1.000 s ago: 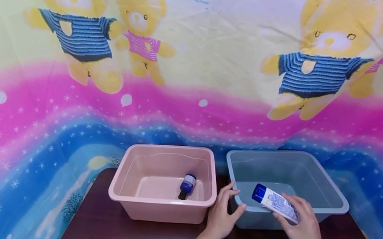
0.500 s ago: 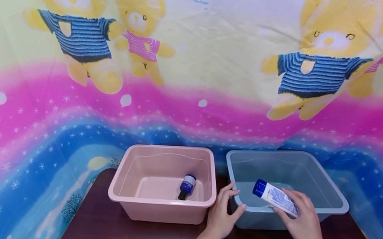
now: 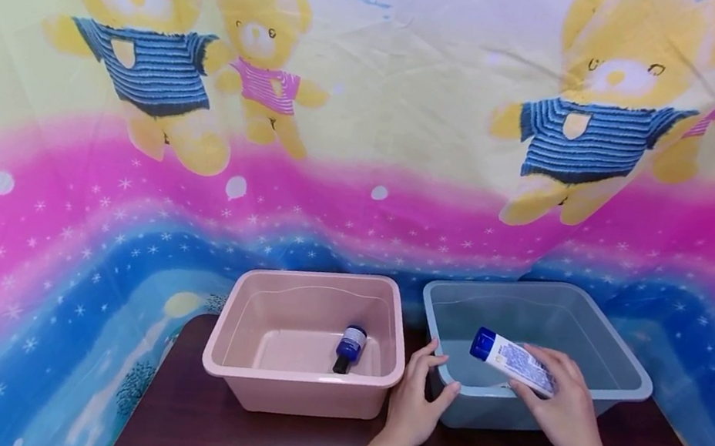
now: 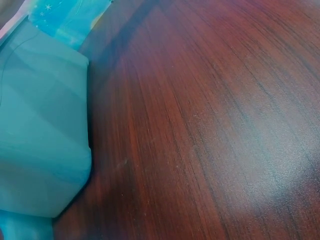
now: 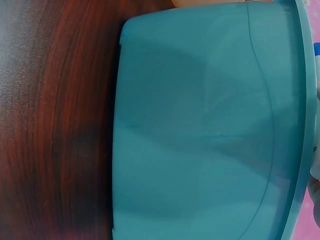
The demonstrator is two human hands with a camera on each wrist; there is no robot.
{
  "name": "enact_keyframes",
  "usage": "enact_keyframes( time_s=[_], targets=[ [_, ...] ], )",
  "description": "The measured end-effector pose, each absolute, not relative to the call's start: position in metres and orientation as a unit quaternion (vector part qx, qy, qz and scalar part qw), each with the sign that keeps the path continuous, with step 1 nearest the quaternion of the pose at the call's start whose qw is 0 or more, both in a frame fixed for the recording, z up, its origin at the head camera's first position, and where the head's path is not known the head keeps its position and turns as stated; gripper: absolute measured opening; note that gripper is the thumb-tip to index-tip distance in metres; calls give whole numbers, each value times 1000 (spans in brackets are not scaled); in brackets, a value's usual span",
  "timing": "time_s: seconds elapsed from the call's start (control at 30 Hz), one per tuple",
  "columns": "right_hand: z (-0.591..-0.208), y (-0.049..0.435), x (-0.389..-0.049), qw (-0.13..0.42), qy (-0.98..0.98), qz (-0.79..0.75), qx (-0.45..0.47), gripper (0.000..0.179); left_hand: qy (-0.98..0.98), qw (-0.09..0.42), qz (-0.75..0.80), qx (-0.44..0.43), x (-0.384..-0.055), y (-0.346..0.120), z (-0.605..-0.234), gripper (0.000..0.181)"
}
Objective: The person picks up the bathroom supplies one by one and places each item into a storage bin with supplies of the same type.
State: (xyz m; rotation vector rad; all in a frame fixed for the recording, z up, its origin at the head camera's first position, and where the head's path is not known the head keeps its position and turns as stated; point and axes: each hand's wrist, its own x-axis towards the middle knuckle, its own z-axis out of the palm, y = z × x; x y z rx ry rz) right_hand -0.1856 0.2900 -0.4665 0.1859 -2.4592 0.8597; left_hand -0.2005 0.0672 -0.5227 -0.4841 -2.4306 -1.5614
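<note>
In the head view my right hand (image 3: 564,400) holds a white squeeze tube (image 3: 521,364) with a blue cap between thumb and fingers. The tube lies tilted above the front rim of the blue-grey basin (image 3: 509,420), its cap pointing left and its printed side up. At that basin's front left corner, my left hand (image 3: 416,404) holds the rim, fingers on the left side and thumb on the front. Only a sliver of the tube (image 5: 317,75) shows at the right wrist view's edge, past the rim. The left wrist view shows the basin's outer wall (image 4: 45,120).
A pink basin (image 3: 301,399) stands left of the blue-grey one, with a small blue bottle (image 3: 351,344) with a black cap lying inside. Both basins are on a dark wood table (image 3: 193,415). Behind them hangs a cloth (image 3: 374,116) printed with bears.
My right hand has raised the tube slightly over the basin, its cap end going up a little. The left hand has stayed at the corner.
</note>
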Motion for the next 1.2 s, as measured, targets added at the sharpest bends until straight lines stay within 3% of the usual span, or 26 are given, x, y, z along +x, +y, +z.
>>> enact_keyframes(
  time_s=[1.2],
  targets=[
    [-467, 293, -204, 244, -908, 331, 82, 59, -824, 117, -527, -172, -200, 67, -523, 43]
  ],
)
